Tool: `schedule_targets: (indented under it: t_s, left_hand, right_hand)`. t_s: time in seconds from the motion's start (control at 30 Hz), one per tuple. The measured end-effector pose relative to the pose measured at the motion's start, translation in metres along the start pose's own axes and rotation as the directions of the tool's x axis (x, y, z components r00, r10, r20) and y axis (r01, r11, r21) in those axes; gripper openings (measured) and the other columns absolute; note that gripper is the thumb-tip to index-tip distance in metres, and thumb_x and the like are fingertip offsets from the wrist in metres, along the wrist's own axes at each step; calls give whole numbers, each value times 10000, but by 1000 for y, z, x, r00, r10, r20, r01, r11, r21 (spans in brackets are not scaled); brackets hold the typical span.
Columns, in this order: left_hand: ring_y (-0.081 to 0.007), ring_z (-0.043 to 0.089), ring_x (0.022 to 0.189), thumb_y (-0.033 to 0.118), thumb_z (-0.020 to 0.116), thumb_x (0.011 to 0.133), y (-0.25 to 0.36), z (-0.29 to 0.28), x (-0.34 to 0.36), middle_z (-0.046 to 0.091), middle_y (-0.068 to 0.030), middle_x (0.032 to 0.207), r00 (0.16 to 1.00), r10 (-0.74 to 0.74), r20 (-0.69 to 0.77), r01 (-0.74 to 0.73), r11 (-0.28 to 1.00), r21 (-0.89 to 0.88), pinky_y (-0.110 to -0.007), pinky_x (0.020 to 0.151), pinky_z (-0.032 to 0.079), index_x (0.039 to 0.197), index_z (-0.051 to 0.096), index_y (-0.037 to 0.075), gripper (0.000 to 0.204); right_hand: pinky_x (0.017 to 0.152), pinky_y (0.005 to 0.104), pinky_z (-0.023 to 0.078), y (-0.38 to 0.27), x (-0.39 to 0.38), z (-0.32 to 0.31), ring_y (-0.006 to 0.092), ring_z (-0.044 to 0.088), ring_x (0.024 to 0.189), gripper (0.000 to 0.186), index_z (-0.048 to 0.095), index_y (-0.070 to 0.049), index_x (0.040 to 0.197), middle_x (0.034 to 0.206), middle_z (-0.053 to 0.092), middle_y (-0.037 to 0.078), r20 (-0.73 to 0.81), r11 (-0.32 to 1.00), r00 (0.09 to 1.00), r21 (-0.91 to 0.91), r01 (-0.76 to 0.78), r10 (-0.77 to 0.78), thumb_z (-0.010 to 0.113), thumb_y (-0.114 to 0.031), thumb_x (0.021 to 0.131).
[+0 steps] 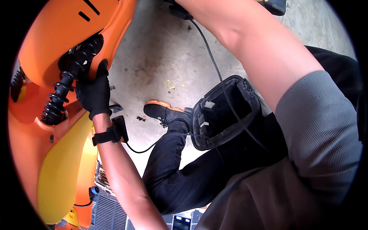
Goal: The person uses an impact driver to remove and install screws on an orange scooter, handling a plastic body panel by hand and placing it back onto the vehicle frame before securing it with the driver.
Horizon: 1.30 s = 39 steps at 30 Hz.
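Observation:
My left hand wears a black glove and grips the edge of an orange scooter body panel, right beside a black coil shock absorber. A black strap with a small device sits on that wrist, with a cable running from it. My right arm reaches up across the frame and its hand is out of view past the top edge. A black plastic cover panel rests on my lap.
A yellow scooter panel lies below the orange one. My black trouser leg and a black shoe with an orange sole stretch over the concrete floor. A thin black cable crosses the floor. Grey grating shows at the bottom.

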<state>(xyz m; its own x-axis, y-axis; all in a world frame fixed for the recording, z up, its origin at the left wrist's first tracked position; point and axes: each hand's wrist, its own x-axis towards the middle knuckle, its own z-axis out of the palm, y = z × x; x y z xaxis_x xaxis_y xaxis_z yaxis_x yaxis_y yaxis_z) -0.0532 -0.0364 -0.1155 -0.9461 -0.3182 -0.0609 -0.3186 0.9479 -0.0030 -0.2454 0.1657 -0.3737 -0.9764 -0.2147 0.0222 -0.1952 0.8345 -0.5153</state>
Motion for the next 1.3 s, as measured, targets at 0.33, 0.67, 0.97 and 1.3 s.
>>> schedule_targets:
  t_s: [0.33, 0.67, 0.97, 1.3]
  left_hand:
    - [-353, 570, 1122, 482, 727, 736, -2, -7, -4, 639, -171, 1163, 999, -25, -44, 27, 999, 36, -438, 937, 433, 1194, 615, 67, 628]
    - [-361, 556, 1138, 460, 692, 769, -2, -15, -3, 623, -172, 1196, 1000, 22, -19, -22, 1000, 6, -448, 949, 423, 1234, 594, 112, 589]
    - [-385, 545, 1147, 506, 668, 783, -11, -10, -5, 621, -173, 1197, 999, 52, -7, -51, 994, 93, -464, 940, 425, 1267, 557, 118, 630]
    - [-385, 559, 1129, 562, 676, 765, -8, -9, 1, 631, -188, 1173, 993, 115, -7, -114, 989, 96, -462, 933, 433, 1235, 590, 114, 655]
  right_hand:
    - [765, 399, 531, -96, -137, -30, 319, 668, 841, 197, 726, -94, 914, 890, 693, 149, 240, 382, 856, 816, -433, 458, 618, -206, 794]
    - [682, 252, 510, -159, -186, -102, 121, 595, 730, 180, 628, 7, 1022, 856, 631, 58, 602, -556, 757, 731, -395, 253, 646, -91, 872]
    - [635, 244, 517, -160, -141, -120, 114, 597, 672, 316, 598, 27, 1049, 826, 628, 65, 520, -364, 817, 832, -419, 248, 715, -192, 853]
    - [863, 331, 550, -165, -172, -68, 247, 642, 920, 255, 594, 67, 1091, 1028, 631, 166, 524, -540, 838, 755, -372, 155, 628, -8, 849]
